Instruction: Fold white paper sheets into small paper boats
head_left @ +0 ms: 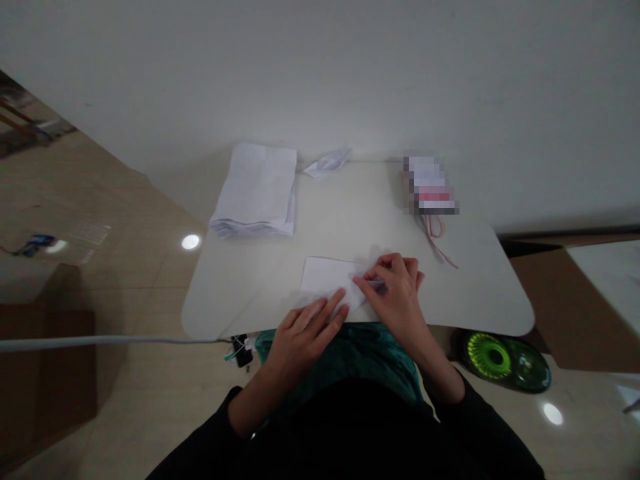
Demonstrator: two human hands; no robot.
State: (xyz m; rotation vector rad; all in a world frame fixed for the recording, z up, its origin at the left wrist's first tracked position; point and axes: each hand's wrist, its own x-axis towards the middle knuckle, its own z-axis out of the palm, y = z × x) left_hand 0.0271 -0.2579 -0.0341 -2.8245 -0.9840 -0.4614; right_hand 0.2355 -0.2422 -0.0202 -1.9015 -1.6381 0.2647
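A small white sheet of paper [325, 273] lies at the front edge of the white table, between my hands. My left hand [311, 325] rests on its lower left part, fingers stretched out flat. At the paper's right side, my right hand [397, 290] pinches a raised, folded part between thumb and fingers. Its curled fingers hide some of that side. Farther back on the table stands a folded paper piece [329, 162] with pointed ends. To its left is a thick stack of white paper [261, 183].
The white table [350, 213] has rounded front corners and backs onto a pale wall [320, 73]. A blurred-out item [431, 185] with a pink strap [436, 230] sits at the back right. Below are a green-lit fan [490, 355] and a cardboard box [575, 313].
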